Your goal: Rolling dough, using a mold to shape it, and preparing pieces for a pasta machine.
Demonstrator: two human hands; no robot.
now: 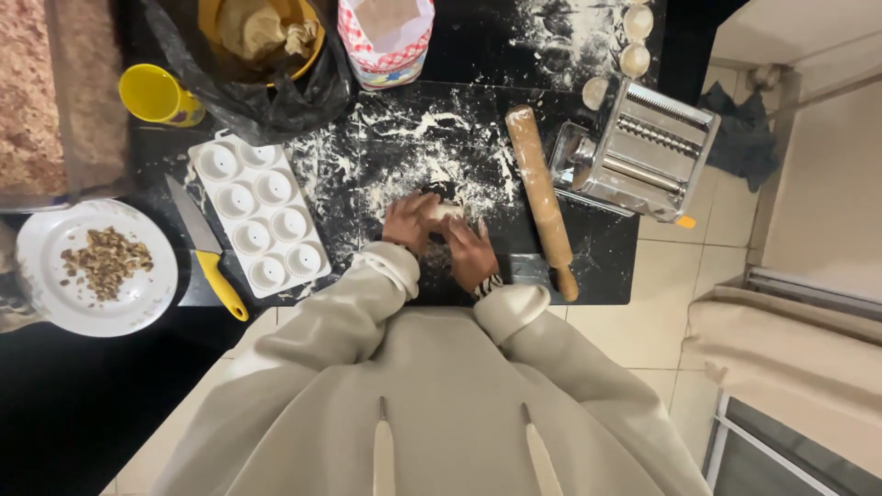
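Note:
A small pale lump of dough (447,211) lies on the floured black counter (404,138), pressed between my two hands. My left hand (410,222) curls around its left side. My right hand (469,252) covers its lower right side, fingers bent onto it. Both cream sleeves are pushed back to the wrists. Most of the dough is hidden under my fingers.
A wooden rolling pin (541,197) lies right of my hands, with a metal pasta machine (636,152) beyond it and dough balls (634,41) behind. Left are a white mould tray (260,216), a yellow-handled knife (208,253), a plate of chopped nuts (96,266), a yellow cup (158,95) and a flour bag (384,39).

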